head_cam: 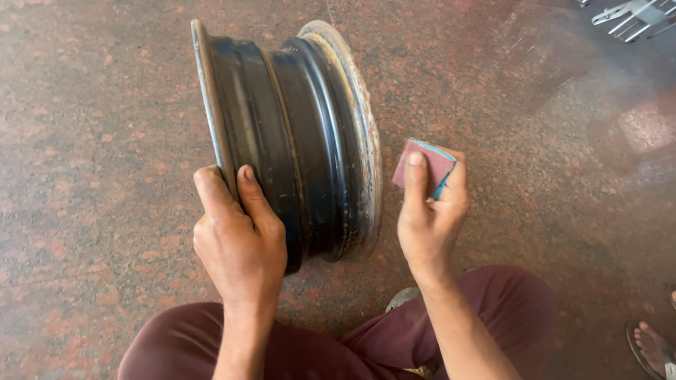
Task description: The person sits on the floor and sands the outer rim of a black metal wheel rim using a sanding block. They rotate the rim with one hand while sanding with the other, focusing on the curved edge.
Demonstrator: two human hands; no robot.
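Currently a black steel wheel rim (296, 141) is standing on edge on the speckled reddish stone floor (84, 127), its barrel facing the camera. On the rim's left flange, the left hand (236, 236) is gripping: thumb hooking over the outer side of the flange, fingers curling onto the barrel, steadying the rim upright. Just right of the rim's worn, pale right flange, the right hand (429, 211) is pinching a folded reddish sanding sheet (424, 163) with a blue backing between thumb and fingers; the sheet is sitting near the flange, not touching it. Below the rim, the person's maroon trousers (366, 338) are showing. Far right of the rim, a sandalled foot (651, 345) is resting on the floor; a metal rack (634, 17) is lying at upper right.
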